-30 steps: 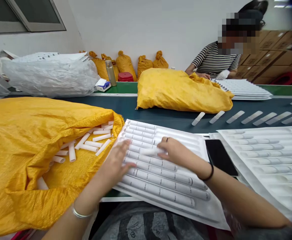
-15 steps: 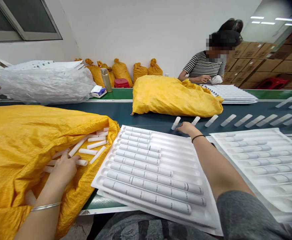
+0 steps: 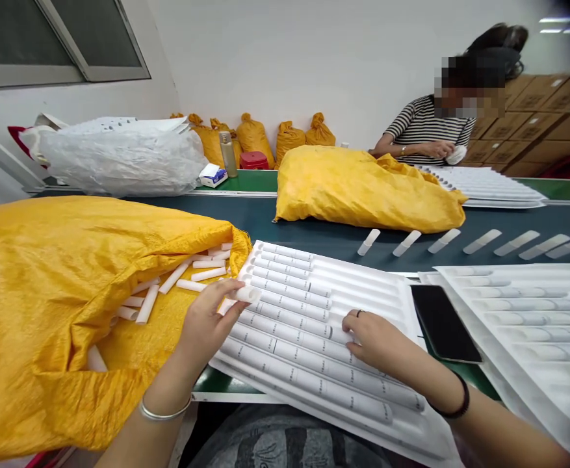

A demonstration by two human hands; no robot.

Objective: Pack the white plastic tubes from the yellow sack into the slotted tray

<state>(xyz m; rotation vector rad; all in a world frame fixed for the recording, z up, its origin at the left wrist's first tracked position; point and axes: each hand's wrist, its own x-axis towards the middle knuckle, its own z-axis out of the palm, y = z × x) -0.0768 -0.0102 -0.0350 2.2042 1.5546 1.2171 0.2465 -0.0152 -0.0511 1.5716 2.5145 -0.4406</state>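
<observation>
My left hand (image 3: pixel 211 315) pinches a short white tube (image 3: pixel 246 294) by its side, its open end facing right, over the left edge of the white tray (image 3: pixel 377 286). Printed white tubes (image 3: pixel 289 344) lie end to end in the tray's grooves. My right hand (image 3: pixel 370 338) is over the middle of this tray, thumb and fingers closing around the end of a row on a printed tube, mostly hidden. The yellow sack (image 3: pixel 94 247) at left lies open, with loose plain white tubes (image 3: pixel 204 275) in its mouth.
Several tubes (image 3: pixel 406 243) stand in a line on the dark belt (image 3: pixel 246 221). A phone (image 3: pixel 445 323) lies between my tray and another filled tray (image 3: pixel 533 312). Beyond are a second yellow sack (image 3: pixel 362 188), a plastic-wrapped stack (image 3: pixel 123 159) and a co-worker (image 3: pixel 426 130).
My left hand has come out of the sack with a white tube. My right hand has left the standing tube on the belt and moved back to the tray. The view has shifted left.
</observation>
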